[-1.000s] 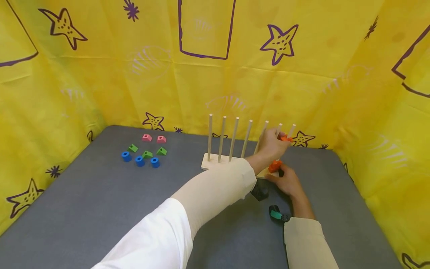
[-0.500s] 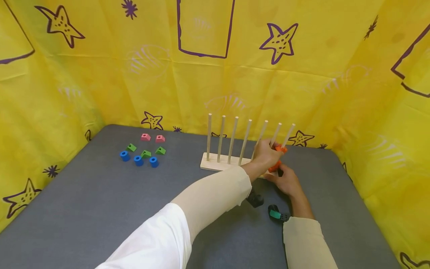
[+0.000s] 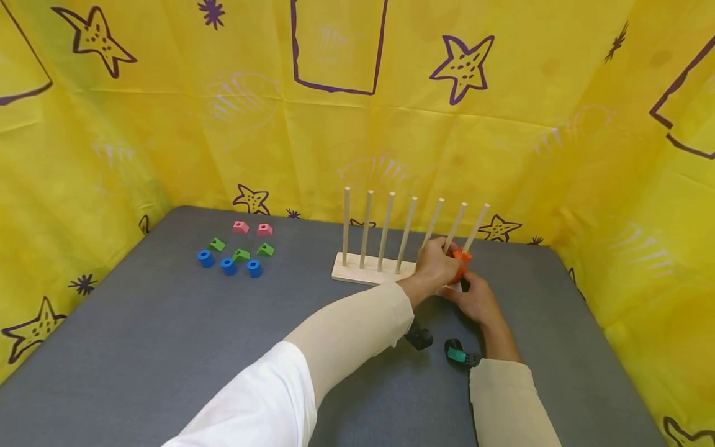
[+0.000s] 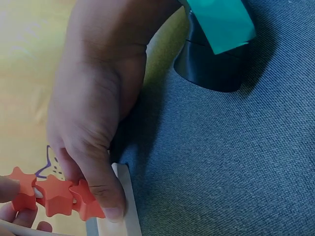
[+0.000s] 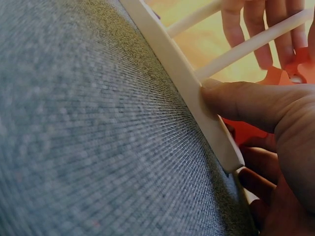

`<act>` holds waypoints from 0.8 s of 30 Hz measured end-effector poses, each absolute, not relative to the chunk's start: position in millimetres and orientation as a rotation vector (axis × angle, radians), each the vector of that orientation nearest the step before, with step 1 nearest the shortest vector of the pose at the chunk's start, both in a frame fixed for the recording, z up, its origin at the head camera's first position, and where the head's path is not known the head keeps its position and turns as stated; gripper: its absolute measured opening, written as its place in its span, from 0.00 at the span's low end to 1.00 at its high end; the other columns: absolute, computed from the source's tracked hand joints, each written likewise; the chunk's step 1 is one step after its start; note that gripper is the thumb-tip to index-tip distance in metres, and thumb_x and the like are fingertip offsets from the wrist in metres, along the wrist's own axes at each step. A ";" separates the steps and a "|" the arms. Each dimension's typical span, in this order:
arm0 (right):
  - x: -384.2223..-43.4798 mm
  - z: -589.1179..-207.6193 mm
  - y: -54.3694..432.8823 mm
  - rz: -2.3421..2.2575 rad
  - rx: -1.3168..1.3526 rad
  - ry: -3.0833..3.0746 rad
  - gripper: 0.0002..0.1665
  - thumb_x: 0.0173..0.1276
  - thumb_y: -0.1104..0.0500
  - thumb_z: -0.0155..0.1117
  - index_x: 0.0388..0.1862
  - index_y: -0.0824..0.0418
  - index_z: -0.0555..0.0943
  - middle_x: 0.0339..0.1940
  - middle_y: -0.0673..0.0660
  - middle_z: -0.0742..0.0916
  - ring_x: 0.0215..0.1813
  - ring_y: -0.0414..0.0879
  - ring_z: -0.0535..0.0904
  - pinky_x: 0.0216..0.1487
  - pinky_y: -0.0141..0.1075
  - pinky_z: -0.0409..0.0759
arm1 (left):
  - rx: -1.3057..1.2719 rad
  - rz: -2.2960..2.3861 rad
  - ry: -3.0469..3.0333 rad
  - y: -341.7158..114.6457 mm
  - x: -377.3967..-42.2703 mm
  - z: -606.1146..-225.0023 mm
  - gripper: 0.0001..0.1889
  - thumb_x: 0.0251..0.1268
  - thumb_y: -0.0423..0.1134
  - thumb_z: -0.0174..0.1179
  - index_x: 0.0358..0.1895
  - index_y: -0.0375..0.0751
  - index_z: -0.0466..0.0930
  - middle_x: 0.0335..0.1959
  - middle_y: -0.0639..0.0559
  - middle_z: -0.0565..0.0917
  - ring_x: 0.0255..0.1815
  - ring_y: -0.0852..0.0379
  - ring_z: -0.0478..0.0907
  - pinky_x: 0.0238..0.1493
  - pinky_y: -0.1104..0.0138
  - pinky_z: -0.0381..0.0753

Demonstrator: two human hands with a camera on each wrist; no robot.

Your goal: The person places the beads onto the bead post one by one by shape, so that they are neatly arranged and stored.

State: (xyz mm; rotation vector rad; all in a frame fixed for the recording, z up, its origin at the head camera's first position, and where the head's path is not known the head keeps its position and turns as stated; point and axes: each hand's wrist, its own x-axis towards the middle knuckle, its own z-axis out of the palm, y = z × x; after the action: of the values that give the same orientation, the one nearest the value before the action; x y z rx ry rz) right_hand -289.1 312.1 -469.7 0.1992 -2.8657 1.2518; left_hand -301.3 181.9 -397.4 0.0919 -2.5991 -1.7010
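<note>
A person's left hand [image 3: 437, 264] pinches the uppermost of three orange star beads [image 4: 55, 195] on the rightmost peg [image 3: 476, 228] of a wooden stand [image 3: 357, 271], while the right hand [image 3: 476, 299] grips its right end, toward the far right of the bench [image 3: 184, 347].

The rack [image 3: 354, 269] stands on the table [image 3: 139, 323], before the curtain [image 3: 223, 149]. At its left lie blocks [image 3: 254, 269] (in three rough rows). On its rightmost rod [image 3: 476, 227] are stars [image 4: 56, 196].
</note>
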 end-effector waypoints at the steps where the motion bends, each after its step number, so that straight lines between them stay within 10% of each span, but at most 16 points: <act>1: -289.2 -469.6 312.0 1.253 0.201 -2.864 0.39 0.62 0.50 0.70 0.65 0.71 0.69 0.58 0.73 0.77 0.55 0.67 0.72 0.59 0.58 0.66 | 0.093 -1.702 -2.599 181.7 -301.2 -397.7 0.08 0.52 0.31 0.69 0.30 0.49 0.80 0.23 0.59 0.77 0.29 0.60 0.75 0.31 0.70 0.76; 24: -288.5 -469.1 310.2 1.235 0.215 -2.838 0.36 0.61 0.54 0.72 0.61 0.73 0.72 0.56 0.73 0.78 0.55 0.68 0.73 0.59 0.59 0.67 | 0.085 -1.697 -2.607 176.8 -298.0 -403.4 0.08 0.53 0.31 0.69 0.36 0.46 0.83 0.33 0.56 0.82 0.36 0.57 0.78 0.39 0.67 0.78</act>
State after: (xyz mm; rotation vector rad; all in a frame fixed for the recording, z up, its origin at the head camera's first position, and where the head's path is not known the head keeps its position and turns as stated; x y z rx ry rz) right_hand -288.5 310.2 -469.1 0.2152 -2.8376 1.2346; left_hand -298.0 176.8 -403.4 0.0848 -2.6066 -1.6972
